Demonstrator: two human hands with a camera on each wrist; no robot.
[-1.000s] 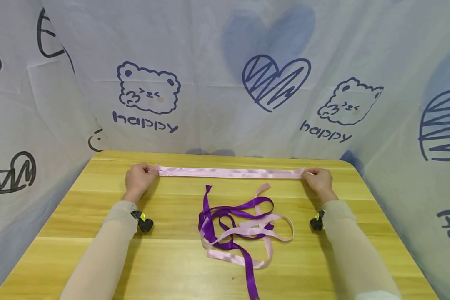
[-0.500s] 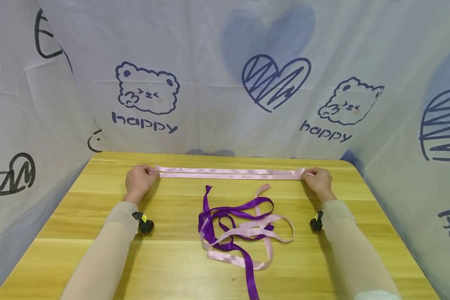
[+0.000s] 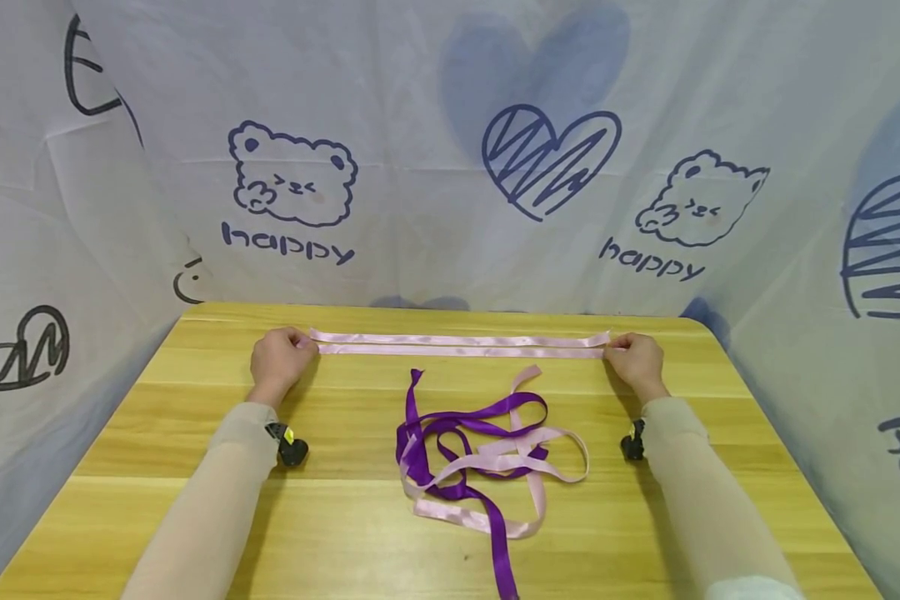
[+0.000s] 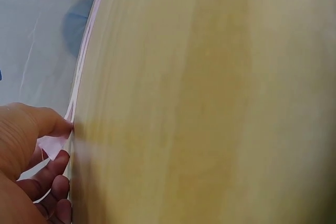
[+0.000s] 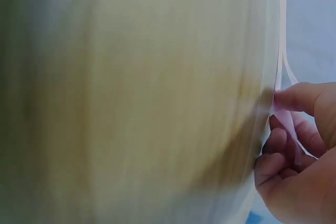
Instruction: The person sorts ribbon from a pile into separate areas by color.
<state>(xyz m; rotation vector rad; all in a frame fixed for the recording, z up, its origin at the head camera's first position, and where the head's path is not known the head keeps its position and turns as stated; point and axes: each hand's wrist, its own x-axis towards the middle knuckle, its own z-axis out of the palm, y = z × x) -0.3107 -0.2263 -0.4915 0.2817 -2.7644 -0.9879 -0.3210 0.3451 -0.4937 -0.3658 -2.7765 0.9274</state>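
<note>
Near the back of the table, a pink satin ribbon (image 3: 457,351) is stretched straight from side to side. My left hand (image 3: 281,362) pinches its left end, and my right hand (image 3: 637,365) pinches the right end. A second pink ribbon (image 3: 457,340) runs parallel just behind it, with a thin gap between them and its ends turned up beside my fingers. In the left wrist view a pink ribbon tail (image 4: 51,146) shows between thumb and fingers. The right wrist view has a pink tail (image 5: 286,120) hanging over the curled fingers.
A loose tangle of purple ribbon (image 3: 416,462) and pink ribbon (image 3: 450,512) lies mid-table, in front of the stretched strips. Behind the wooden table (image 3: 330,533) hangs a printed white cloth (image 3: 420,208), which also closes off both sides.
The two pink strips first lay against each other; now a thin gap runs between them, the front one slightly nearer me. Both hands keep their pinch, and the tangle has not moved.
</note>
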